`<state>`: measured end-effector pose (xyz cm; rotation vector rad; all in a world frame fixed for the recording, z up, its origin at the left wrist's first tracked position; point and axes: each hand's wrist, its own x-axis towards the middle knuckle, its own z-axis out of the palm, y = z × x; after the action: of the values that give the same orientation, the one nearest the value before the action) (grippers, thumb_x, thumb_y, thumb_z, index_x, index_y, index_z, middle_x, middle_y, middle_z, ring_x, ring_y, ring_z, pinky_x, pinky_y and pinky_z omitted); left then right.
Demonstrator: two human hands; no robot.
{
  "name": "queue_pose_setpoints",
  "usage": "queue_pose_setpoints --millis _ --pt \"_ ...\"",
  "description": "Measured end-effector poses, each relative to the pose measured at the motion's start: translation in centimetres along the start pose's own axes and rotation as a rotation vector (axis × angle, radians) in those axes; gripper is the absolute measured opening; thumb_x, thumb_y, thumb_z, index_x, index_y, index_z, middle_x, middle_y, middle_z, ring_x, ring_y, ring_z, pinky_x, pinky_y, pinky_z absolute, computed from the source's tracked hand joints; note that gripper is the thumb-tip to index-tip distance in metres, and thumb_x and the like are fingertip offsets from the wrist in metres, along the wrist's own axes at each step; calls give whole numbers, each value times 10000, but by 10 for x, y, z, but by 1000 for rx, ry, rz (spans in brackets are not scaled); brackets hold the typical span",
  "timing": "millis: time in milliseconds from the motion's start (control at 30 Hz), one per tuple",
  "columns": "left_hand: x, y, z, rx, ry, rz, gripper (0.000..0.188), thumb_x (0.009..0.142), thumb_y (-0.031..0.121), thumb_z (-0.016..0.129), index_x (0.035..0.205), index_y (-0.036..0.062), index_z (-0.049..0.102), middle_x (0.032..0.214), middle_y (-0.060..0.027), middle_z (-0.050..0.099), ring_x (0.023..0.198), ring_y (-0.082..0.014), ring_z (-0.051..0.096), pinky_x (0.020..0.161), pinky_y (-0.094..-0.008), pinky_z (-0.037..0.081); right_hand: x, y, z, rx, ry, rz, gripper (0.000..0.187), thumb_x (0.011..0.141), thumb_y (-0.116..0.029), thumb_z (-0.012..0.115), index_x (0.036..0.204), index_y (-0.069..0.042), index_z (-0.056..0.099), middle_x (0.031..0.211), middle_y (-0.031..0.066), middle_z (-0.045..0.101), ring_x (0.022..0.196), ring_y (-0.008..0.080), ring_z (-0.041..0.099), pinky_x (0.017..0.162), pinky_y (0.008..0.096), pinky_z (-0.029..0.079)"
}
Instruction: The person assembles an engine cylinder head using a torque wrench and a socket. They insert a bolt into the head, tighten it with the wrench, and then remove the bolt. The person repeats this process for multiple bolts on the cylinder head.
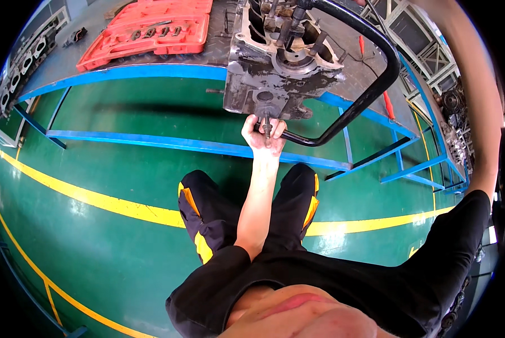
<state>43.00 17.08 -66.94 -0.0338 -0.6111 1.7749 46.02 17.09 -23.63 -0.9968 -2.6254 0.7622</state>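
A grimy metal cylinder head (264,84) sits at the near edge of the workbench, its end overhanging toward me. A black C-shaped valve spring compressor (392,67) arches around its right side. The compressor's upper end reaches into the open top of the head, and its lower end comes back below the overhang. My left hand (266,143) is closed around that lower end, at a threaded screw tip (267,128) just under the head. On the right, my right forearm (477,84) stretches up and forward, slightly blurred; its hand lies past the upper edge of the picture.
On the metal-topped workbench (219,50) with its blue frame lies an open red tool case (151,42) with small metal fittings. A red-handled tool (389,106) is at the right edge. Other engine parts (24,67) stand far left. Yellow lines (95,197) cross the green floor.
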Motion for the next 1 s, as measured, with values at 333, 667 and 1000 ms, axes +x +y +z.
queue_pose_setpoints --millis 333,667,1000 --pt "3 -7 1 -16 -72 -14 353 865 254 558 554 128 448 478 31 412 369 -124 331 417 -291 315 -5 -2 -6 -166 -97 -137 364 901 -228 731 1074 82 652 833 121 692 733 196 670 606 260 547" --pt "-4 -26 0 -37 -14 -33 310 859 250 567 598 113 472 495 16 416 400 -139 364 418 -295 324 -6 8 -7 -487 -3 -311 301 922 -318 716 997 -27 732 776 -23 645 710 76 537 632 237 433" --pt "-2 -9 0 13 35 4 376 861 235 561 531 135 409 459 29 359 370 -139 301 413 -291 288 14 7 1 -470 13 -372 276 922 -289 718 1028 -34 731 781 18 642 685 93 547 585 242 447"
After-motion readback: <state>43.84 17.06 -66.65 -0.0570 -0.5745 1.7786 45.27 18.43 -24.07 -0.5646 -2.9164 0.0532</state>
